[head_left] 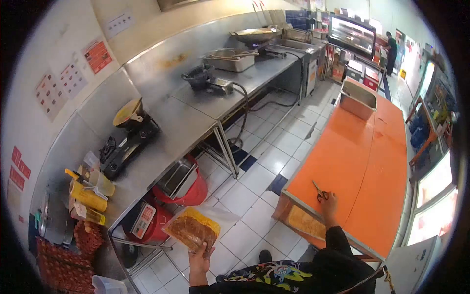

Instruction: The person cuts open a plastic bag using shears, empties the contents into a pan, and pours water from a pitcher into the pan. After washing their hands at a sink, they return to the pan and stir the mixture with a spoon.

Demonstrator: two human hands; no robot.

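Observation:
A clear plastic bag (193,229) with brown and yellow contents is held up over the floor, its loose open-looking end stretching to the right. My left hand (199,257) grips it from below, thumb and fingers closed on the lower edge. At the near left part of the orange table (352,161), my right hand (330,203) has its fingers on the dark handles of a pair of scissors (320,192). The blades lie over the orange top and point away from me.
A steel counter (181,120) along the left wall carries a portable stove (129,147) with a pan, yellow bottles (88,201) and a wok burner (198,76). Red tubs (188,188) sit beneath. A metal container (358,98) stands on the table's far end. Far back is another person (390,51).

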